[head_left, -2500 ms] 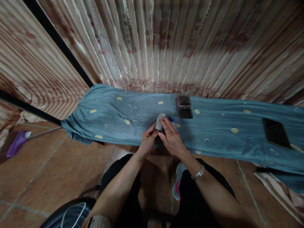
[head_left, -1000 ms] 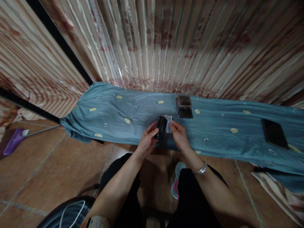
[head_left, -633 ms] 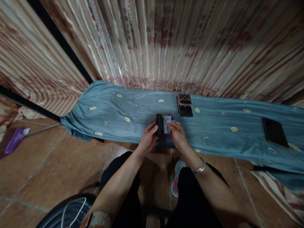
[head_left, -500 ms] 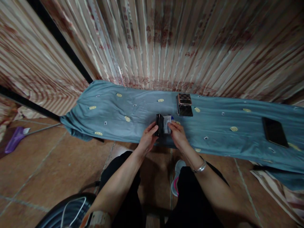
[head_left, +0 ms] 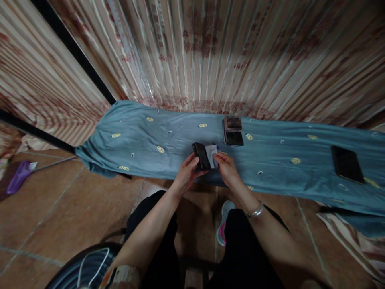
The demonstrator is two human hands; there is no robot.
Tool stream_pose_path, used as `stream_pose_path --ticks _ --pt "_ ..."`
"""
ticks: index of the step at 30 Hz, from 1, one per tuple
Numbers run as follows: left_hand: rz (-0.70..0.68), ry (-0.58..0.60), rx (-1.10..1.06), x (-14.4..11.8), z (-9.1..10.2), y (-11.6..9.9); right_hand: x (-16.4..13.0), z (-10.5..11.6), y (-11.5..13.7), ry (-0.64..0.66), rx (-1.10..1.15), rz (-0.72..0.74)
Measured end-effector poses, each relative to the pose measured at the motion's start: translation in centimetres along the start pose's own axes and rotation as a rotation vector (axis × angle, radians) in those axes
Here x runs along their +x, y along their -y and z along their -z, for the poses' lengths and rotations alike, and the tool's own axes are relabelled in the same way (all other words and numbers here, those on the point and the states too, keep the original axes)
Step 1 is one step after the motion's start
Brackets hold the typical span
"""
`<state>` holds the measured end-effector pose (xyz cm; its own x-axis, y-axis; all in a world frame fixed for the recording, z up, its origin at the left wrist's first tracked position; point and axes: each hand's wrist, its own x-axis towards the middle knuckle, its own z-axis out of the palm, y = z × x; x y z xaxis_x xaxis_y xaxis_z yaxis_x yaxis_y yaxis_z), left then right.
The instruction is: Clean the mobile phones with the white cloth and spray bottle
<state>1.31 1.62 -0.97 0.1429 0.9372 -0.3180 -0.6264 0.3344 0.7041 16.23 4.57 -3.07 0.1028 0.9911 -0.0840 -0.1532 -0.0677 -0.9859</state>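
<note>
Pinching a small black phone by its near edge, the left hand tilts it up over the blue cloth, so the right hand can press a white wipe against its face

One head-worn camera looks steeply down, close over the blue cloth, facing the curtain.

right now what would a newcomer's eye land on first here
First the two hands at centre: the left hand grips a small black phone-like device while the right hand holds a pale cloth against it. Around them spreads the teal patterned sheet, with a black smartphone lying far right.
</note>
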Motion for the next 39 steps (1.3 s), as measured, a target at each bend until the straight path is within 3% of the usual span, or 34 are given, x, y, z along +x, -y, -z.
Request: stream_pose_path --ticks 7,18,31,39 --pt "-0.026 -0.049 0.000 0.3 0.2 -1.1 -0.7 -0.2 0.4 0.079 -0.058 -0.018" --pt "-0.001 -0.100 -0.030 0.4 0.3 -1.0 -1.0 0.5 0.4 0.116 -0.110 -0.069" --pt "0.097 -0.155 -0.132 0.3 -0.5 -1.7 -1.5 0.4 0.9 0.143 -0.018 -0.194" --pt "-0.046 -0.184 -0.150 0.7 -0.2 -1.6 -1.6 -0.2 0.4 0.195 -0.044 -0.182"
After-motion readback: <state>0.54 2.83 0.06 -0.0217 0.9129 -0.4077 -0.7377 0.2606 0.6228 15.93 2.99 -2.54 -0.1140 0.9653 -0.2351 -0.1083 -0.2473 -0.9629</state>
